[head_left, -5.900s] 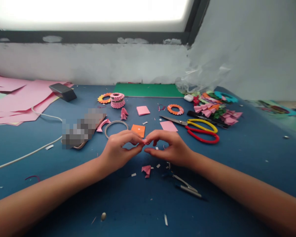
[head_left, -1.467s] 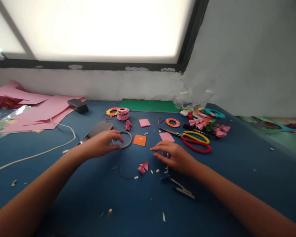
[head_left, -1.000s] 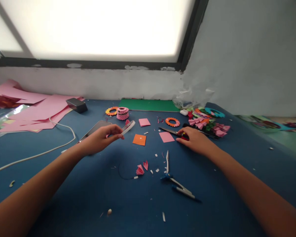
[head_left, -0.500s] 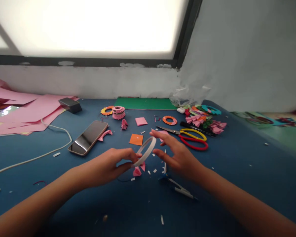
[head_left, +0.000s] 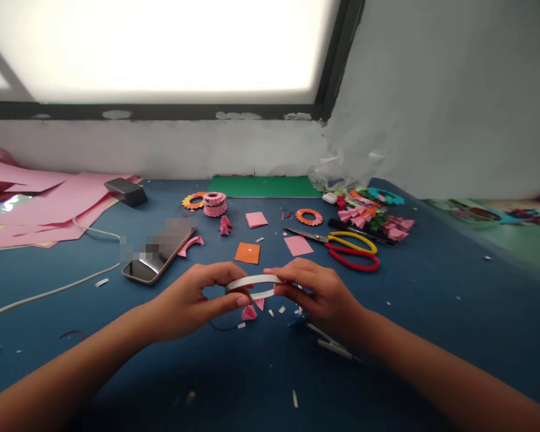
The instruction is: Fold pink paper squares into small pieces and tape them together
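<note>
Both hands hold a thin white tape ring [head_left: 254,281] just above the blue table [head_left: 432,300]. My left hand [head_left: 193,297] pinches its left side between thumb and fingers. My right hand [head_left: 317,291] grips its right side. Under the ring lie small folded pink paper pieces [head_left: 252,311]. A compass tool [head_left: 328,345] lies partly hidden below my right hand.
Red and yellow scissors [head_left: 351,249], orange [head_left: 247,252] and pink paper squares [head_left: 298,245], a phone [head_left: 155,255], a white cable [head_left: 49,291], pink sheets [head_left: 40,204], paper rings [head_left: 213,203] and a heap of coloured folded pieces [head_left: 375,210] lie around. A green mat [head_left: 265,186] is at the back.
My left hand lifted the tape ring from near the phone and brought it to the middle. My right hand came back from the scissors and took hold of the ring's other side.
</note>
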A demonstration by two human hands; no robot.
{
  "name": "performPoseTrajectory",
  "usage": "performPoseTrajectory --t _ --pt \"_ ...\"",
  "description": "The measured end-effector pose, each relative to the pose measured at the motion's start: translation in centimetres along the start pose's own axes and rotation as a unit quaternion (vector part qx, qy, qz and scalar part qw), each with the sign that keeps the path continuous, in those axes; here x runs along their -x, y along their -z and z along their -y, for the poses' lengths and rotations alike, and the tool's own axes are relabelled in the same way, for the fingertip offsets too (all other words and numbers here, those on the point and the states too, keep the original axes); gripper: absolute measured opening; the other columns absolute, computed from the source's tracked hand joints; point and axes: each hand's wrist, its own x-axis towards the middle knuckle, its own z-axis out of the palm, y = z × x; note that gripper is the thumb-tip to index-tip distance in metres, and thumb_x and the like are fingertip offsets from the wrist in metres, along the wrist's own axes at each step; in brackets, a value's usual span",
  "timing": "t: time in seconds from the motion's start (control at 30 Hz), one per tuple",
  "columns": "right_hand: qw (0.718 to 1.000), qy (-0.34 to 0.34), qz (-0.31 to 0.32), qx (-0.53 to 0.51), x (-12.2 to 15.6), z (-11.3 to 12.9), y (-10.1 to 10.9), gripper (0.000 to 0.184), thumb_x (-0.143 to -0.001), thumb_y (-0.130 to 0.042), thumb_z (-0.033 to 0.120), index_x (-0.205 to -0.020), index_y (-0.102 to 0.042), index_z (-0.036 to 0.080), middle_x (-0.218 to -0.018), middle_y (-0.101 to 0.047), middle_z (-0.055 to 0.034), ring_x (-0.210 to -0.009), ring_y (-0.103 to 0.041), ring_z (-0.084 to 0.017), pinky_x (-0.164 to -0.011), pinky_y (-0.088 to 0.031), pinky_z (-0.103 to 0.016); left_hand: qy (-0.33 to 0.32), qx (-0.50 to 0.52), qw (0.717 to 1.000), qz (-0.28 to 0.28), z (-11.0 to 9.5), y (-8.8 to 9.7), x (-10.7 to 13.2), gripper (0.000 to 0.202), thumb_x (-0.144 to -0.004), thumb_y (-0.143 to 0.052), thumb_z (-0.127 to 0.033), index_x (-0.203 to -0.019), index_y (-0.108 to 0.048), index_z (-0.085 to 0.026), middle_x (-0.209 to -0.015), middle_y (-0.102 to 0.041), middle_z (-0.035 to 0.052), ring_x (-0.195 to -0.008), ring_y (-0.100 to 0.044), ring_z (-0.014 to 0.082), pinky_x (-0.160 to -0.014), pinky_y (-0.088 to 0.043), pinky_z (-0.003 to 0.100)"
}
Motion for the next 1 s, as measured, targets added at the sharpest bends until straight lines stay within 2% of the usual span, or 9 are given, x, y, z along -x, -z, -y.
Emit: performPoseTrajectory --t 0.1,0.2,0.27,0.37,0.43,0.63,0.8,0.93,1.0 --pt "1.0 0.007 -0.002 -0.011 -0.1 0.6 -0.1 0.027 -0.088 -0.057 0.022 -0.115 -0.06 0.018 -0.088 -0.068 -0.005 -0.08 -0.06 -0.015 -0.073 -0.051 -0.029 -0.025 -0.005 0.998 -0.05 0.1 -0.2 0.0 0.014 -0.089 -0.053 -0.024 -0.089 -0.066 -0.02 -0.082 -0.069 0.001 -0.076 -0.063 0.0119 -0.071 -0.05 0.023" --pt "0.999 -0.034 0.002 -0.015 -0.1 1.0 0.0 0.029 -0.084 -0.062 0.022 -0.113 -0.06 0.019 -0.095 -0.068 -0.0058 -0.086 -0.061 -0.016 -0.077 -0.051 -0.03 -0.05 0.034 0.992 -0.11 0.5 -0.1 0.0 0.014 -0.087 -0.056 -0.024 -0.093 -0.068 -0.021 -0.085 -0.071 0.0019 -0.079 -0.064 0.0137 -0.073 -0.051 0.025" --pt "0.998 -0.066 0.019 -0.012 -0.2 0.9 0.1 0.025 -0.085 -0.059 0.02 -0.111 -0.061 0.019 -0.099 -0.067 -0.0063 -0.088 -0.061 -0.016 -0.078 -0.051 -0.031 -0.051 0.057 0.989 -0.128 0.7 0.0 0.1 0.014 -0.085 -0.059 -0.026 -0.093 -0.069 -0.021 -0.085 -0.072 0.0034 -0.08 -0.064 0.0156 -0.072 -0.052 0.026" --pt "0.995 -0.09 0.035 -0.015 -0.2 0.6 0.1 0.019 -0.088 -0.054 0.017 -0.105 -0.063 0.018 -0.1 -0.068 -0.0061 -0.087 -0.062 -0.015 -0.078 -0.05 -0.03 -0.04 0.062 0.991 -0.109 0.8 0.1 0.1 0.015 -0.086 -0.058 -0.028 -0.092 -0.069 -0.02 -0.086 -0.071 0.0044 -0.08 -0.063 0.0154 -0.072 -0.051 0.026" --pt "0.996 -0.081 0.027 -0.016 -0.2 0.5 0.0 0.017 -0.089 -0.054 0.017 -0.103 -0.063 0.017 -0.095 -0.068 -0.0056 -0.086 -0.061 -0.015 -0.079 -0.05 -0.029 -0.034 0.052 0.994 -0.092 0.8 0.2 0.1 0.016 -0.087 -0.055 -0.028 -0.09 -0.067 -0.018 -0.085 -0.07 0.0047 -0.078 -0.062 0.0148 -0.071 -0.05 0.026" --pt "0.999 0.008 0.009 0.032 0.0 0.7 -0.1 0.034 -0.092 -0.049 0.018 -0.125 -0.052 0.017 -0.092 -0.066 -0.0064 -0.082 -0.056 -0.017 -0.074 -0.049 -0.031 -0.023 -0.023 0.998 -0.046 0.2 0.2 -0.1 0.019 -0.09 -0.05 -0.026 -0.085 -0.066 -0.017 -0.078 -0.068 0.0022 -0.071 -0.06 0.0119 -0.066 -0.046 0.023" --pt "0.995 0.057 0.013 0.083 0.0 1.3 0.1 0.033 -0.092 -0.048 0.019 -0.125 -0.053 0.016 -0.091 -0.066 -0.0072 -0.077 -0.054 -0.017 -0.072 -0.05 -0.033 -0.025 -0.021 0.999 -0.027 0.2 -0.4 0.0 0.02 -0.091 -0.048 -0.026 -0.084 -0.064 -0.016 -0.077 -0.068 0.0018 -0.071 -0.061 0.0114 -0.067 -0.048 0.022" --pt "0.998 0.044 0.008 0.049 0.1 1.4 0.0 0.032 -0.09 -0.054 0.021 -0.121 -0.055 0.015 -0.093 -0.067 -0.008 -0.082 -0.057 -0.017 -0.074 -0.051 -0.031 -0.051 0.002 0.997 -0.062 0.5 -1.0 0.0 0.018 -0.091 -0.048 -0.023 -0.101 -0.062 -0.018 -0.08 -0.069 0.0018 -0.075 -0.063 0.012 -0.071 -0.049 0.024" --pt "0.999 0.015 0.011 0.032 0.1 1.2 -0.1 0.032 -0.087 -0.058 0.023 -0.118 -0.057 0.017 -0.099 -0.066 -0.0082 -0.089 -0.059 -0.017 -0.078 -0.051 -0.032 -0.06 0.014 0.994 -0.092 0.6 -1.0 0.1 0.017 -0.091 -0.048 -0.023 -0.101 -0.061 -0.019 -0.082 -0.068 0.0015 -0.077 -0.062 0.0122 -0.073 -0.049 0.024"
